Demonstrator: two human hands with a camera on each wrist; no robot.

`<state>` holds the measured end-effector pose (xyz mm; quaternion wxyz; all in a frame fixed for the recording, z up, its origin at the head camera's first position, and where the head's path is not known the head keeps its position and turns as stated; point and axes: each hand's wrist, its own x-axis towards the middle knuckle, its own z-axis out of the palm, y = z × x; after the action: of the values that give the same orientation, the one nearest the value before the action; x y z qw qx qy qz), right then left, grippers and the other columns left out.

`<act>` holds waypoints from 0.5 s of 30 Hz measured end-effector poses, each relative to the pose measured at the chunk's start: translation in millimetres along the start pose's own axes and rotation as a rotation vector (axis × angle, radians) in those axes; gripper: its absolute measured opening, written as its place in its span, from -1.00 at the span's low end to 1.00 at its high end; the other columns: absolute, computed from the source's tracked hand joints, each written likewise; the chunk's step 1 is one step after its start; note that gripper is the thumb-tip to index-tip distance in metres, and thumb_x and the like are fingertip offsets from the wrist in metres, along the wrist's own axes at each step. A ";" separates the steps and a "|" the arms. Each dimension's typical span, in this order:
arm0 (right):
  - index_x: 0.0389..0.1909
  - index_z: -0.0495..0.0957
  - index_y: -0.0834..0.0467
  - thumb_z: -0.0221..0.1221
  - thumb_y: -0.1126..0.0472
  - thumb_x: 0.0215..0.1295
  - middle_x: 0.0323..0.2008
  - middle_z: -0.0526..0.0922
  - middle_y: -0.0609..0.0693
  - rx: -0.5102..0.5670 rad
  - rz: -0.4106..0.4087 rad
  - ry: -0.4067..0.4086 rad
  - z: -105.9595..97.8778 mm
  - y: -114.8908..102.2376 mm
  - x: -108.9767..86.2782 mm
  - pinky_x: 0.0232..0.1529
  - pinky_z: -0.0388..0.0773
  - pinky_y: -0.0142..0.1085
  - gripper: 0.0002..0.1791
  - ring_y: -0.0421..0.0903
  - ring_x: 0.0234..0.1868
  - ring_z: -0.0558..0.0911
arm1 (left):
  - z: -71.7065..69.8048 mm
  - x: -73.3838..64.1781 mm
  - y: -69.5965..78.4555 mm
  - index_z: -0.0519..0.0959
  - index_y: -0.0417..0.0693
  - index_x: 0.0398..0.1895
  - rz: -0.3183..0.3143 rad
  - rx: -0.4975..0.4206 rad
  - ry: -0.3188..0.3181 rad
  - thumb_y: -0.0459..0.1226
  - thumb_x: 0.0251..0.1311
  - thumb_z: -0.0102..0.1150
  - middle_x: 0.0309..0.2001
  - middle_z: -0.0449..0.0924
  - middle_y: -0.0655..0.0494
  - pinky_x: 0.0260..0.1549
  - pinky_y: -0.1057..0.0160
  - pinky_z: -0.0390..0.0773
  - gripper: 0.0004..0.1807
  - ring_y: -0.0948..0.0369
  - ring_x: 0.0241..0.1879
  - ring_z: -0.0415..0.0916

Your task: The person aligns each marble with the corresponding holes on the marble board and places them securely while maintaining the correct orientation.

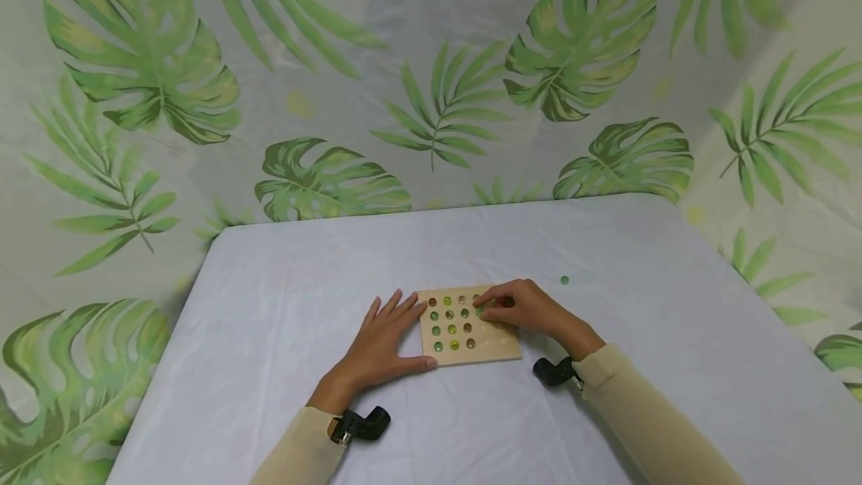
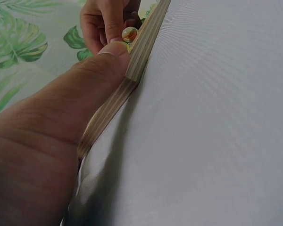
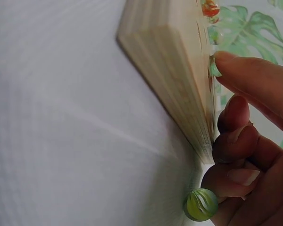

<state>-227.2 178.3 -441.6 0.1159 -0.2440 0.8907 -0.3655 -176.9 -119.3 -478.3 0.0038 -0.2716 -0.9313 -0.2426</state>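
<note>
A light wooden board lies on the table, with marbles in green, yellow and brownish tones seated in rows of its round hollows. My left hand spreads along its left side, fingertips at the far left corner and thumb on the near edge. In the left wrist view that thumb presses on the layered plywood edge. Over the board's right part, my right hand pinches a green marble between thumb and forefinger at a hollow. Its other fingers curl beside the board in the right wrist view.
One loose green marble lies on the white tablecloth, right of the board and beyond the right hand. Behind the table hangs a leaf-patterned cloth. Each wrist carries a small black camera.
</note>
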 end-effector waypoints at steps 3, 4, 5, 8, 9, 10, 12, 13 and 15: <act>-0.10 0.72 -0.03 0.33 0.10 0.20 -0.44 0.64 -0.20 -0.010 0.002 0.002 0.0 -0.2 -0.4 -0.52 0.41 -0.42 -0.77 -0.22 -0.54 0.42 | 1.0 0.1 -0.7 0.14 0.18 0.50 0.003 0.004 0.002 0.43 -0.04 0.11 0.50 0.03 0.16 0.42 -0.07 -0.28 0.05 0.08 0.51 -0.19; -0.11 0.72 -0.03 0.33 0.10 0.20 -0.46 0.63 -0.20 -0.014 0.003 0.003 0.1 -0.2 -0.6 -0.52 0.40 -0.42 -0.77 -0.22 -0.54 0.41 | 1.3 0.2 -1.0 0.14 0.19 0.50 0.003 0.004 0.002 0.43 -0.04 0.11 0.50 0.03 0.16 0.42 -0.07 -0.28 0.05 0.08 0.51 -0.19; -0.11 0.72 -0.04 0.33 0.10 0.20 -0.46 0.63 -0.20 -0.015 0.003 0.003 0.1 -0.2 -0.6 -0.52 0.40 -0.42 -0.77 -0.22 -0.54 0.41 | 1.4 0.3 -1.1 0.14 0.19 0.50 0.004 0.003 0.003 0.43 -0.04 0.11 0.50 0.03 0.16 0.42 -0.06 -0.29 0.05 0.08 0.51 -0.19; -0.11 0.72 -0.04 0.33 0.10 0.20 -0.46 0.63 -0.21 -0.019 0.001 0.004 0.3 0.2 -0.8 -0.51 0.40 -0.41 -0.77 -0.22 -0.53 0.42 | 1.5 0.3 -0.9 0.14 0.19 0.50 0.003 -0.002 0.003 0.43 -0.04 0.11 0.50 0.03 0.16 0.42 -0.06 -0.29 0.05 0.08 0.51 -0.19; -0.11 0.72 -0.04 0.33 0.10 0.20 -0.46 0.63 -0.21 -0.018 0.000 0.004 0.4 0.5 -0.9 -0.51 0.40 -0.41 -0.77 -0.22 -0.53 0.42 | 1.5 0.2 -0.8 0.14 0.19 0.50 0.002 -0.003 0.002 0.43 -0.04 0.11 0.50 0.02 0.16 0.42 -0.06 -0.30 0.05 0.09 0.51 -0.19; -0.11 0.72 -0.04 0.33 0.09 0.20 -0.47 0.63 -0.21 -0.017 -0.001 0.004 0.4 0.7 -1.0 -0.51 0.41 -0.41 -0.77 -0.22 -0.53 0.42 | 1.4 0.2 -0.6 0.14 0.19 0.50 0.001 -0.005 0.001 0.43 -0.04 0.11 0.50 0.02 0.16 0.42 -0.06 -0.30 0.05 0.09 0.51 -0.20; -0.11 0.72 -0.04 0.33 0.09 0.20 -0.47 0.62 -0.21 -0.018 -0.003 0.005 0.4 1.0 -1.4 -0.51 0.42 -0.41 -0.77 -0.22 -0.53 0.43 | 1.1 0.1 -0.3 0.14 0.18 0.50 -0.001 -0.009 -0.002 0.43 -0.04 0.11 0.50 0.02 0.16 0.42 -0.06 -0.30 0.05 0.09 0.51 -0.20; -0.11 0.72 -0.04 0.33 0.09 0.20 -0.47 0.63 -0.21 -0.019 -0.003 0.009 0.3 1.1 -1.8 -0.51 0.42 -0.40 -0.77 -0.22 -0.53 0.44 | 0.9 0.2 -0.1 0.14 0.19 0.50 -0.003 -0.009 -0.003 0.43 -0.04 0.11 0.50 0.02 0.16 0.42 -0.06 -0.31 0.05 0.09 0.51 -0.20; -0.11 0.72 -0.05 0.33 0.08 0.19 -0.46 0.63 -0.21 -0.021 -0.002 0.018 0.0 1.3 -2.7 -0.50 0.43 -0.40 -0.76 -0.22 -0.53 0.45 | 0.7 0.3 -0.1 0.14 0.18 0.50 -0.003 -0.005 -0.003 0.43 -0.04 0.11 0.50 0.02 0.16 0.42 -0.05 -0.30 0.05 0.09 0.51 -0.20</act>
<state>-225.3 180.5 -442.5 0.1049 -0.2429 0.8952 -0.3585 -177.1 -118.9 -478.9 0.0015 -0.2706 -0.9311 -0.2448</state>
